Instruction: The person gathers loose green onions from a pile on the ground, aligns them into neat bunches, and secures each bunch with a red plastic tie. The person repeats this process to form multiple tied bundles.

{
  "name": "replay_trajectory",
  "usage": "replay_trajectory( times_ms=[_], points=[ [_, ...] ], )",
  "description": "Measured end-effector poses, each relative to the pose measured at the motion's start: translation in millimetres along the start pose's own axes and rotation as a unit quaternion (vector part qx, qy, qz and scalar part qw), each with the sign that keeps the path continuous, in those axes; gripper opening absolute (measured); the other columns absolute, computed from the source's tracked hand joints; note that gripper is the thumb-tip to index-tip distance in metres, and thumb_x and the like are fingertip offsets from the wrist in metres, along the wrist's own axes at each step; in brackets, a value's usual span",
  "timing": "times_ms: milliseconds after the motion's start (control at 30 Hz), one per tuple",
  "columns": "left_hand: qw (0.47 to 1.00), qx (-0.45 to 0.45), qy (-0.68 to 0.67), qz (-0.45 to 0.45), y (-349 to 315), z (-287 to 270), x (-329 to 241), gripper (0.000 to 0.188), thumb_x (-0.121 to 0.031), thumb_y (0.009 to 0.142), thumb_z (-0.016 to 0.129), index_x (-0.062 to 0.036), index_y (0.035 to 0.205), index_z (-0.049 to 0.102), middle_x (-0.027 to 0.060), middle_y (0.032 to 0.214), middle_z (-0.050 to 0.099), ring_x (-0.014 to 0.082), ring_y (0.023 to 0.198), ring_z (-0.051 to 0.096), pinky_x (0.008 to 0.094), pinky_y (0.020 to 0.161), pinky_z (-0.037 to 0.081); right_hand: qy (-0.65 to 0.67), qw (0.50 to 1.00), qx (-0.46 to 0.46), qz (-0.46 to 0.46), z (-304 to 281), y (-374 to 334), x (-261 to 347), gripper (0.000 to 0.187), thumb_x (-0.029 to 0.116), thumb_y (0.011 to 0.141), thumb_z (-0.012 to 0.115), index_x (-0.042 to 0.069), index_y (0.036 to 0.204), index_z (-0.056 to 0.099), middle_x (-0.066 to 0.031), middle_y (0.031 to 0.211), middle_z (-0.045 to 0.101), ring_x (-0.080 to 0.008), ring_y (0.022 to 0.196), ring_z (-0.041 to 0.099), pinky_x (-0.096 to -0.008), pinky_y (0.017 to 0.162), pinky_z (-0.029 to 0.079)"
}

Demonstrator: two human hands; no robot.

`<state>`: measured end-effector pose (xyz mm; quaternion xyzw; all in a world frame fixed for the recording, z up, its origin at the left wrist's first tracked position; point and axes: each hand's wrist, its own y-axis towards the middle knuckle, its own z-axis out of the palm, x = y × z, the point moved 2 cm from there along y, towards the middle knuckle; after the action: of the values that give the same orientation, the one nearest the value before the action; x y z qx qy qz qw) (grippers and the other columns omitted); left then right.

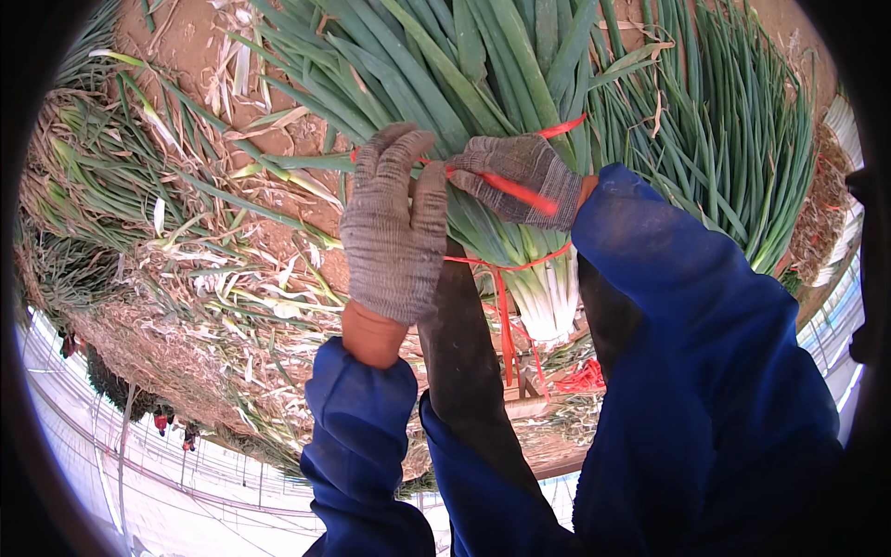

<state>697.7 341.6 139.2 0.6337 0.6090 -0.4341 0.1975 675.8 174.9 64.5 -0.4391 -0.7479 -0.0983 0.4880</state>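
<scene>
A large bunch of green onions (464,84) lies in front of me, leaves pointing away and white stalk ends (546,302) toward me. My left hand (394,223), in a grey knit glove, is at the left side of the bunch, fingers bent and closed on a red plastic string. My right hand (520,178), gloved the same way, lies over the leaves and pinches the red string (561,127), which runs across the bunch. The fingertips of both hands nearly meet. Lower down, another red tie (543,262) circles the bunch, its loose ends hanging.
More green onions (724,139) lie to the right, and a heap of onions and dry leaves (102,176) to the left. Trimmed scraps (269,297) litter the soil. A tangle of red string (583,378) lies near my legs. Distant people (161,422) show at lower left.
</scene>
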Motion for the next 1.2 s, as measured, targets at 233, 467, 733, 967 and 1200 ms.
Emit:
replay_trajectory(
  times_ms=[233, 467, 733, 967, 1200],
  points=[
    [0.994, 0.050, 0.062, -0.071, -36.5, -9.5, 22.7, 0.020, -0.020, 0.092, 0.059, -0.0035, 0.099, 0.067, 0.0137, 0.084, 0.068, 0.0325, 0.068, 0.063, 0.0373, 0.063, 0.052, 0.047, 0.999, -0.018, -0.015, -14.5, 5.8, 6.8, 0.031, 0.034, 0.098, 0.048, 0.010, 0.101, 0.067, -0.0070, 0.086, 0.064, -0.0242, 0.080, 0.066, -0.0375, 0.068, 0.052],
    [0.773, 0.079, -0.369, -0.510, -69.4, 52.0, 23.9, 0.031, -0.032, 0.095, 0.059, -0.0024, 0.093, 0.068, 0.0055, 0.067, 0.065, 0.0067, 0.040, 0.047, 0.0224, 0.036, 0.034, 0.399, 0.856, 0.132, 0.300, -47.3, 22.3, 23.2, 0.054, 0.050, 0.098, 0.044, 0.002, 0.099, 0.069, -0.0036, 0.072, 0.063, -0.0101, 0.061, 0.062, -0.0223, 0.058, 0.053],
    [0.649, -0.092, -0.525, -0.543, -53.3, 81.0, 48.9, 0.023, -0.023, 0.092, 0.062, -0.0013, 0.098, 0.066, 0.0068, 0.071, 0.065, 0.0145, 0.051, 0.056, 0.0258, 0.043, 0.043, 0.098, 0.978, 0.148, 0.108, -51.8, 6.2, 55.9, 0.043, 0.037, 0.099, 0.044, 0.004, 0.081, 0.065, -0.0142, 0.071, 0.064, -0.0292, 0.065, 0.065, -0.0395, 0.064, 0.052],
    [0.466, -0.058, -0.823, -0.319, -49.9, 58.0, 17.2, 0.027, -0.009, 0.087, 0.063, 0.0016, 0.111, 0.059, 0.0096, 0.105, 0.063, 0.0215, 0.102, 0.058, 0.0342, 0.093, 0.047, -0.037, 0.991, 0.128, 0.006, -41.7, -10.5, 53.5, 0.034, 0.035, 0.094, 0.052, 0.003, 0.099, 0.059, -0.0165, 0.075, 0.063, -0.0368, 0.067, 0.062, -0.0456, 0.060, 0.050],
    [0.534, -0.168, -0.713, -0.422, -45.4, 72.1, 27.1, 0.017, -0.016, 0.095, 0.059, 0.0008, 0.099, 0.059, 0.0097, 0.091, 0.061, 0.0199, 0.085, 0.059, 0.0334, 0.079, 0.050, -0.017, 0.989, 0.146, 0.020, -44.0, -6.6, 53.9, 0.037, 0.038, 0.094, 0.052, 0.003, 0.104, 0.057, -0.0155, 0.073, 0.063, -0.0358, 0.067, 0.063, -0.0444, 0.060, 0.050]
  ],
)
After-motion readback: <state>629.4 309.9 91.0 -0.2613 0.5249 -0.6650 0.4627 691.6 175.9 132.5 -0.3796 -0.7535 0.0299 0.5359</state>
